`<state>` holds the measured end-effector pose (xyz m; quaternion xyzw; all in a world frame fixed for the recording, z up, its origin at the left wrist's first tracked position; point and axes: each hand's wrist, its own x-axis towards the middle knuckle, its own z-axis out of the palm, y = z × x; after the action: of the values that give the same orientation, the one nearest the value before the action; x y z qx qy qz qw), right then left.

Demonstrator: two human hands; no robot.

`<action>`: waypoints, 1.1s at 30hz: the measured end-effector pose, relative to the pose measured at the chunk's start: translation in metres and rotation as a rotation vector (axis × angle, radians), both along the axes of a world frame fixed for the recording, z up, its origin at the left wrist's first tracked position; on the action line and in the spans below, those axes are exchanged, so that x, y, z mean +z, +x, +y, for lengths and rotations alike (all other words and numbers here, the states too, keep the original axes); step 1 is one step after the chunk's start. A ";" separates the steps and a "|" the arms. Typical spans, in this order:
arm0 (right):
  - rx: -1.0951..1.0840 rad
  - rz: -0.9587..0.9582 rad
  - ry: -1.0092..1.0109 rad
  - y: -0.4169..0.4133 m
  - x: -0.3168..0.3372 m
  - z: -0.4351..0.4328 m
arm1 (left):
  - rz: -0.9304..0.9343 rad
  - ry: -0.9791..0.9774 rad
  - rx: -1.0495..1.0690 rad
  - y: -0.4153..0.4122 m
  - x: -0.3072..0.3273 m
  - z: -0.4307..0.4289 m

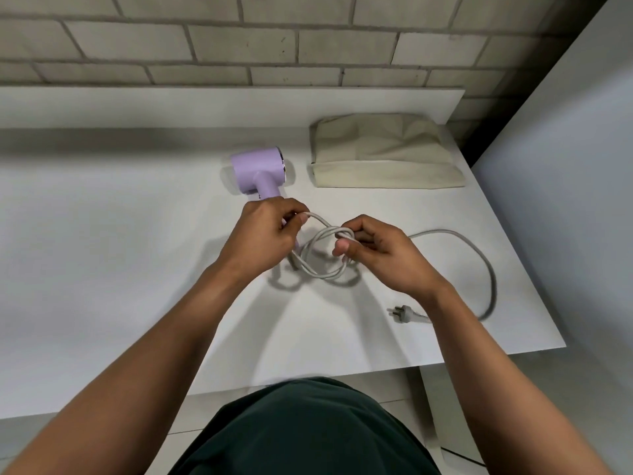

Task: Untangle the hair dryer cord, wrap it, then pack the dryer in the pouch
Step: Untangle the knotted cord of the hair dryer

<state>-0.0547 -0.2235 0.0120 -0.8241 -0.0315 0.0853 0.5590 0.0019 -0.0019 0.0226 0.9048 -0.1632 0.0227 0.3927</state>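
Note:
A lilac hair dryer lies on the white table, its handle pointing toward me. Its grey cord forms a tangled loop between my hands, then sweeps right in a wide arc to the plug lying near the table's front right. My left hand pinches the cord close to the dryer's handle. My right hand grips the knotted part of the loop, lifted slightly off the table. A beige fabric pouch lies flat behind my right hand, to the right of the dryer.
A brick wall with a low white ledge runs along the back of the table. The table's right edge is close to the cord's arc, with a dark gap and a pale panel beyond.

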 end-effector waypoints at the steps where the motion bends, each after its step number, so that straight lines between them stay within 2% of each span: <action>1: 0.036 0.014 0.034 0.000 0.000 -0.002 | 0.009 -0.007 0.019 -0.001 0.000 0.000; 4: 0.046 -0.015 0.024 0.002 -0.001 -0.006 | 0.050 0.057 -0.014 0.002 -0.002 0.002; 7: 0.032 -0.022 0.047 0.003 -0.003 -0.006 | 0.033 0.189 -0.149 0.004 -0.003 0.003; 10: 0.037 -0.049 0.034 0.003 -0.005 -0.005 | -0.160 0.270 -0.438 0.003 0.000 0.002; 12: 0.034 -0.058 0.029 0.003 -0.005 -0.005 | -0.318 0.392 -0.533 0.005 0.001 0.002; 14: 0.014 -0.056 0.030 0.003 -0.005 -0.005 | -0.360 0.459 -0.485 0.005 0.003 0.001; 17: 0.004 -0.088 -0.021 0.005 -0.005 -0.007 | -0.221 0.482 -0.376 0.002 0.003 0.000; 21: -0.051 -0.082 -0.004 0.004 -0.007 -0.015 | -0.114 0.392 -0.112 0.008 0.002 0.012; 25: -0.060 -0.067 -0.013 0.004 -0.008 -0.014 | 0.046 0.322 -0.065 0.014 -0.007 0.017; 28: -0.025 -0.087 -0.068 0.004 -0.007 -0.010 | 0.003 0.331 -0.113 0.013 -0.009 0.011; 33: 0.036 -0.127 -0.166 0.003 -0.001 -0.010 | -0.256 0.426 -0.534 0.007 0.001 -0.002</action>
<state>-0.0517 -0.2331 0.0106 -0.8706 -0.0744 0.0453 0.4843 0.0087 -0.0039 0.0235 0.8815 -0.4427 -0.0024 0.1639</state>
